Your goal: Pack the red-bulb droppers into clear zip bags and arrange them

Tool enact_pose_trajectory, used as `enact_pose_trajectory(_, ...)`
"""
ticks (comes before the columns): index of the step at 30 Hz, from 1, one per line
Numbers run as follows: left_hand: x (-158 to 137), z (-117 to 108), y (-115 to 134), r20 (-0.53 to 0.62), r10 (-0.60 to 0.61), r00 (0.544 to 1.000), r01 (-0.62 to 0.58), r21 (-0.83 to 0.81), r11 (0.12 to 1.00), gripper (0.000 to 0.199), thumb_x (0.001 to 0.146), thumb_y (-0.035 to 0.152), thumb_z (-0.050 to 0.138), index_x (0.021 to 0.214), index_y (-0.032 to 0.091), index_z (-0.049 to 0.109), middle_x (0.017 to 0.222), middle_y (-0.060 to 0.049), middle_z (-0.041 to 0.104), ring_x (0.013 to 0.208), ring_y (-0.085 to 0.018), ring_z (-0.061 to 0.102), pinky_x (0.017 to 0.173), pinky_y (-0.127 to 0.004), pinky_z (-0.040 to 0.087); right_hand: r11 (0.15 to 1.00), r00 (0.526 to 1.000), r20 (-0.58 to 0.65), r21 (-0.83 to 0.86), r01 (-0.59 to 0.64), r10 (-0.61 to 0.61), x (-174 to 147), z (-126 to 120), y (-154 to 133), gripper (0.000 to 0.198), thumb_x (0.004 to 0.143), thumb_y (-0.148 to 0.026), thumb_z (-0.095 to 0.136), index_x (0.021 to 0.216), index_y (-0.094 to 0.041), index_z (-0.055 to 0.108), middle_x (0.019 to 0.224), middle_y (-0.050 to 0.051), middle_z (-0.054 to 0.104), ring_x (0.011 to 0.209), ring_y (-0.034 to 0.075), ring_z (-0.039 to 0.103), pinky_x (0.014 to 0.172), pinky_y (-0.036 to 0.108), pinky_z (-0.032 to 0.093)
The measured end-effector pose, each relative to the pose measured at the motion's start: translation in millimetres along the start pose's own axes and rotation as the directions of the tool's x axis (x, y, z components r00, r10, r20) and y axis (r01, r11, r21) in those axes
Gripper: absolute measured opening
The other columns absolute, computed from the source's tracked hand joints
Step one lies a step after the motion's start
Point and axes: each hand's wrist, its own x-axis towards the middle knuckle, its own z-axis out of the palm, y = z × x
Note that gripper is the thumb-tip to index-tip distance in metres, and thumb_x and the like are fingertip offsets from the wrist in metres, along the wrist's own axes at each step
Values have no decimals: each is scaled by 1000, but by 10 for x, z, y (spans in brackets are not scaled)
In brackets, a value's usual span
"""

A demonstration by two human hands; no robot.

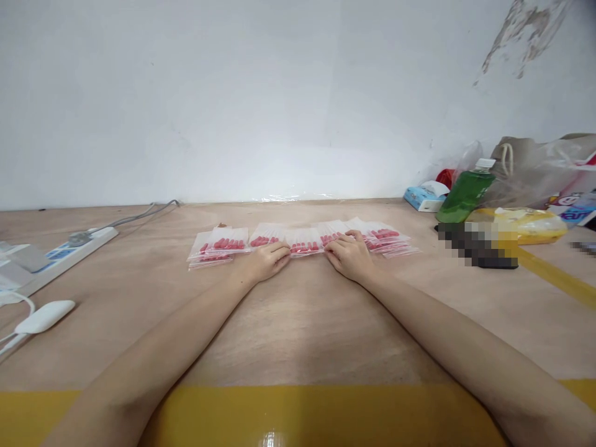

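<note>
A row of small clear plastic bags holding red capsule-like pieces lies across the wooden table. The middle bag is between my two hands. My left hand has its fingers together at that bag's lower left corner. At the bag's right edge, my right hand has bent fingers on the plastic, partly covering the neighbouring bag. Both thumbs are mostly hidden. Left of my left hand are another bag and an overlapping pile of bags. More bags fan out beyond my right hand.
On the left are a white power strip with a grey plug and a white cabled device. At right stand a blue tissue pack, a green bottle, a yellow package and a blurred black object. A wall closes the back.
</note>
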Motion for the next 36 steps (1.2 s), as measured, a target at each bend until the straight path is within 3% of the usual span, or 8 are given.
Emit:
enact_pose_trajectory(11, -24, 6, -38, 14, 49, 999, -50, 60, 997, 22, 90, 17, 40, 86, 16, 61, 93, -6, 66, 83, -15, 63, 75, -27, 50, 995, 998, 16, -77, 60, -59, 7, -33, -11, 19, 83, -17, 45, 73, -18, 60, 74, 3, 65, 79, 17, 50, 86, 38, 20)
enact_pose_trajectory(22, 40, 62, 33, 16, 37, 999, -38, 65, 997, 23, 90, 22, 40, 94, 16, 61, 98, -7, 65, 87, -14, 62, 76, -25, 52, 983, 985, 40, -68, 173, -171, 269, 179, -414, 24, 88, -19, 41, 82, -18, 64, 76, 4, 64, 76, 15, 48, 82, 37, 22)
enact_pose_trajectory(31, 65, 49, 46, 23, 43, 999, -44, 76, 996, 24, 89, 21, 40, 86, 16, 63, 87, -7, 67, 81, -16, 64, 70, -28, 51, 959, 967, 66, -129, 251, -244, 302, 128, -381, 27, 88, -15, 35, 77, -14, 60, 74, 6, 61, 77, 16, 46, 82, 38, 21)
enact_pose_trajectory(36, 45, 26, 28, 12, 32, 999, -32, 43, 999, 22, 89, 20, 41, 86, 17, 62, 88, -6, 67, 81, -15, 63, 72, -28, 50, 939, 959, 92, -197, 283, -270, 223, 43, -197, 28, 88, -13, 34, 74, -16, 59, 70, 5, 58, 73, 16, 44, 77, 36, 22)
